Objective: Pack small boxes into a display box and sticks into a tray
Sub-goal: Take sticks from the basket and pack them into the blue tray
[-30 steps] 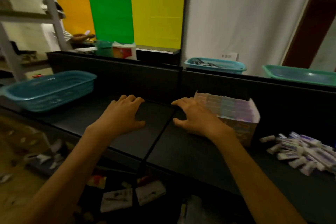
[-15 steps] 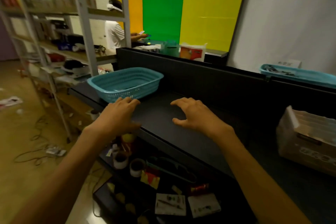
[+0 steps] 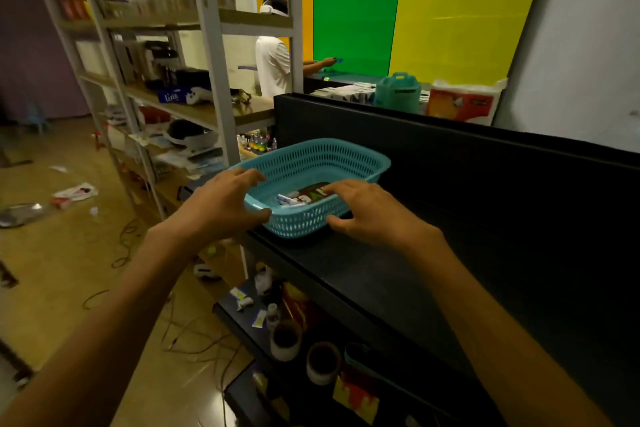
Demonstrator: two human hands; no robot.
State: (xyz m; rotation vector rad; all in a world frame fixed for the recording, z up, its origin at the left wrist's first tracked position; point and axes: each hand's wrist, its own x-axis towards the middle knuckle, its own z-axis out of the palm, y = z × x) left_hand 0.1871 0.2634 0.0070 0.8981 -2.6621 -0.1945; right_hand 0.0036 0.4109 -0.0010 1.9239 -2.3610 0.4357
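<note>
The teal basket tray (image 3: 311,163) sat at the left end of the black worktop (image 3: 398,274) and held only a few sticks (image 3: 290,200) beside a dark packet (its print unreadable), so the packing looked barely begun; no display box was in view. The left hand (image 3: 221,204) and right hand (image 3: 367,211) flanked the near rim, fingers spread and loosely curved, gripping nothing. Contact with the rim could not be told.

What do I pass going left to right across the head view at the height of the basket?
Metal shelving rack → left hand → teal basket holding a few small packets → right hand → bare black counter.
</note>
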